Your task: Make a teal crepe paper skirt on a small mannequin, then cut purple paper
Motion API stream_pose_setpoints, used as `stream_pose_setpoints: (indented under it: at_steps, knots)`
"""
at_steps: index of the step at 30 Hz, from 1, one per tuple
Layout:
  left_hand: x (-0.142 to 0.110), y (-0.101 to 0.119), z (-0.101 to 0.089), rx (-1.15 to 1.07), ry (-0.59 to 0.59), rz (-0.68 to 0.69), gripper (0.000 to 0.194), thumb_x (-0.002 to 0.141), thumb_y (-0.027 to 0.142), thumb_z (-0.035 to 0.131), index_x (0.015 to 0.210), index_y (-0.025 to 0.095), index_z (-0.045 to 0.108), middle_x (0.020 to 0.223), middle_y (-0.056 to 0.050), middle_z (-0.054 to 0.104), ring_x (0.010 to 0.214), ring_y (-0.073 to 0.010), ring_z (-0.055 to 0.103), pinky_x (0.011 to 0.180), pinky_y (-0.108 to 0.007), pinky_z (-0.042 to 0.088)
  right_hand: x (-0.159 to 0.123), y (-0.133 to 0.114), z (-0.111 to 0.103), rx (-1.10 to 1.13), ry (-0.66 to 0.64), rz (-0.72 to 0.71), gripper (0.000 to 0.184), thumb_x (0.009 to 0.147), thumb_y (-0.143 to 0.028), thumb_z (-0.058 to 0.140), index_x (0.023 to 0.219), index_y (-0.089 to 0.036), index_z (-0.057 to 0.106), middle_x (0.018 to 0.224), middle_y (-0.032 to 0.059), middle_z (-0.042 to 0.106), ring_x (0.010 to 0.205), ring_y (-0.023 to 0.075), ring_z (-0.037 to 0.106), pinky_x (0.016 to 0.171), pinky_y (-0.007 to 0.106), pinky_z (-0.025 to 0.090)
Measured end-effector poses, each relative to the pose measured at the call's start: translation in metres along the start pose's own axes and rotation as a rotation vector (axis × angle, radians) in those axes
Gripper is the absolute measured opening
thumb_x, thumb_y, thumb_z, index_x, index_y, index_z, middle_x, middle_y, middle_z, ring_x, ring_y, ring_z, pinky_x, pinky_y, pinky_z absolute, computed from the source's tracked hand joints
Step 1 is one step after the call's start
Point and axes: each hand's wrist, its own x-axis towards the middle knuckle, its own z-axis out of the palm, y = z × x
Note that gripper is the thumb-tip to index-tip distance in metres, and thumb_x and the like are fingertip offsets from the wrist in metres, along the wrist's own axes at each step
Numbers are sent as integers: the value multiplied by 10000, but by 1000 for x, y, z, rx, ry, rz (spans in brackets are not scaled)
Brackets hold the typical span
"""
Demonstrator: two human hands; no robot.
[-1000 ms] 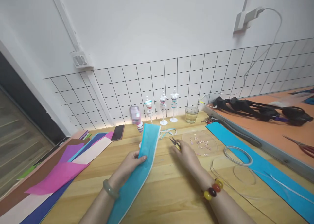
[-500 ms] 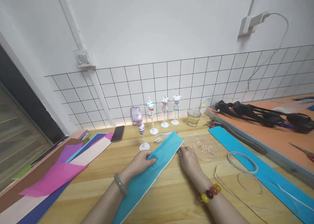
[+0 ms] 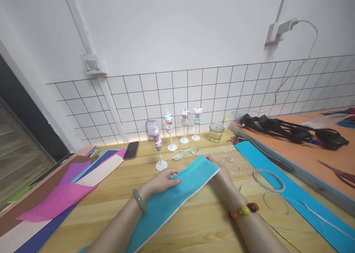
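Note:
My left hand (image 3: 163,182) is closed on a long strip of light-blue fabric (image 3: 191,181), thumb on top and fingers behind its upper edge. The strip has a white lower edge and slants across the table towards me. My right hand (image 3: 222,177) is at the far right end of the strip, its fingers mostly hidden behind the cloth. The small thread snips it held in the earlier frames are out of sight behind the strip. A clear round dish with small pink beads (image 3: 231,159) lies just beyond my right hand.
Small white dress-form stands (image 3: 161,165) line the back, beside a glass jar (image 3: 216,132). Felt sheets (image 3: 58,201) and a phone (image 3: 131,150) lie left. Right are a blue strip (image 3: 299,195), a ring of cord (image 3: 269,180), black straps (image 3: 296,131) and red-handled scissors (image 3: 338,173).
The strip's far end has swung right and down towards my right hand. That hand has moved behind the end, and the snips have gone from view. My left hand has shifted right with the strip.

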Motion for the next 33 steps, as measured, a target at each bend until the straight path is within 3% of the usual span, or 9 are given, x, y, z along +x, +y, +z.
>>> stream_pose_setpoints:
  at_steps: [4,7,10,12,15,18,22,26,33]
  knots:
    - [-4,-2,-2,51,-43,-11,354,755,398,536,1041,198,599,961,-31,636,776,-144,569,699,-254,438,-6,-19,-6,20,-144,98,560,762,-633,378,887,-152,637,812,112,671,720,240,633,618,342,483]
    - [-5,-5,-3,98,-94,-35,336,758,436,525,985,206,620,942,-24,631,800,-153,554,698,-254,424,-13,-27,-8,-26,-261,137,453,675,-489,629,997,-169,618,873,79,670,788,219,626,689,323,480]
    - [-5,-11,-3,126,-145,-101,362,758,503,492,867,189,636,789,-20,621,662,-143,531,585,-247,404,-17,-25,-6,-98,-311,141,552,512,-284,787,1024,-186,603,789,21,669,729,192,615,668,300,473]
    - [-5,-15,-3,149,-141,-124,397,759,539,462,790,181,630,715,-14,596,595,-134,500,534,-244,381,-15,-21,-5,-141,-291,133,494,516,-290,778,969,-179,614,715,-1,654,637,167,597,602,280,464]
    - [-9,-21,-4,197,-99,-138,409,764,552,434,753,189,622,696,-5,582,591,-136,488,540,-246,368,-10,-15,-7,-205,-221,103,320,627,-405,680,819,-156,623,650,-1,626,553,134,556,529,246,429]
    - [-18,-26,-9,262,-37,-163,357,750,507,474,740,184,626,687,-2,580,594,-138,487,546,-244,357,-5,-13,-11,-286,-141,58,341,680,-485,593,693,-144,601,585,-1,590,512,124,519,497,236,398]
    - [-38,-32,-22,321,58,-210,284,738,374,509,931,192,610,786,-6,605,659,-141,514,580,-237,376,1,-8,-16,-421,-31,-32,386,661,-526,568,540,-166,500,465,-41,473,450,108,442,446,223,331]
    - [-64,-37,-37,356,148,-235,269,737,336,496,919,170,604,786,-16,611,682,-144,522,609,-244,389,6,-3,-18,-542,16,-100,395,675,-546,516,527,-184,462,432,-52,419,434,114,419,432,230,314]
    - [-114,-50,-56,330,269,-246,318,726,400,525,932,175,615,815,-23,629,717,-145,548,638,-241,410,10,2,-19,-764,7,-148,394,708,-537,449,524,-191,485,454,-10,502,492,170,505,475,255,350]
